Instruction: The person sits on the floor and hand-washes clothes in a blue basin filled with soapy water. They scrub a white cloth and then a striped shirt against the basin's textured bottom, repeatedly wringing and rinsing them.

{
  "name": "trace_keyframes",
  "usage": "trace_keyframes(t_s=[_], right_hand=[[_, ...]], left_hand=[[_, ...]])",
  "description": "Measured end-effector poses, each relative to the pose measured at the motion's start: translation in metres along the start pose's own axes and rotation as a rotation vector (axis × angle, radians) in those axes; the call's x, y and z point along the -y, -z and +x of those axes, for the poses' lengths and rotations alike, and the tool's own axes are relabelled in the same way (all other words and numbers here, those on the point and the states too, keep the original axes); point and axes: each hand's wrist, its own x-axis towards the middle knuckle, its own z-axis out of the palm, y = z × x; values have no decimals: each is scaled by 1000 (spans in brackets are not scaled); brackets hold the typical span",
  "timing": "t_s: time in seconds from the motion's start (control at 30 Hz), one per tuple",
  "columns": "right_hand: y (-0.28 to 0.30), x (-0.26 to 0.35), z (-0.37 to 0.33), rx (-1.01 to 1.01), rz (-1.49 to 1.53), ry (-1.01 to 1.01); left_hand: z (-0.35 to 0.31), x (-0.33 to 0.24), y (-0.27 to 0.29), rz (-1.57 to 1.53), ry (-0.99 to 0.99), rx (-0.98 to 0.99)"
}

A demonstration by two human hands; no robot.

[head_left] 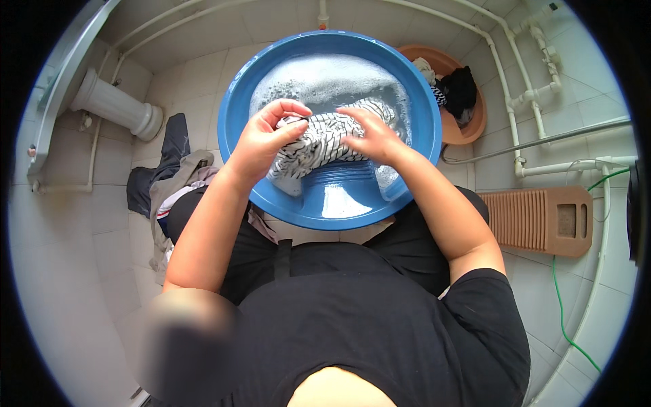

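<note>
A wet white cloth garment with dark stripes [325,144] lies bunched in a big blue basin [229,136], partly over the basin's ribbed washboard part [342,178]. My left hand [270,136] is closed at the garment's upper left, thumb and fingers pinching a bit of the fabric. On the other side my right hand [375,139] has its thumb and fingers apart, reaching over the striped cloth; its fingertips are slightly blurred. Foamy water [319,71] fills the far part of the basin, and some of the garment's right end rests in the suds.
An orange basin [475,129] with dark and light clothes stands at the back right. A brown washboard [522,220] lies to my right, near a green hose [561,312]. Several garments [169,180] are heaped on the tiles at left, by a white pedestal [115,105]. White pipes [505,81] line the walls.
</note>
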Motion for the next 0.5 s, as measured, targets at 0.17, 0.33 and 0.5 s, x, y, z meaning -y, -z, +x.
trace_keyframes(t_s=[0.17,0.33,0.5], right_hand=[[-14,-11,4,169,95,145],[33,16,8,171,652,-188],[72,5,1,-192,1114,1]], left_hand=[[3,-13,-17,-333,-125,130],[16,-5,15,-67,-235,-162],[15,19,36,759,46,-154]])
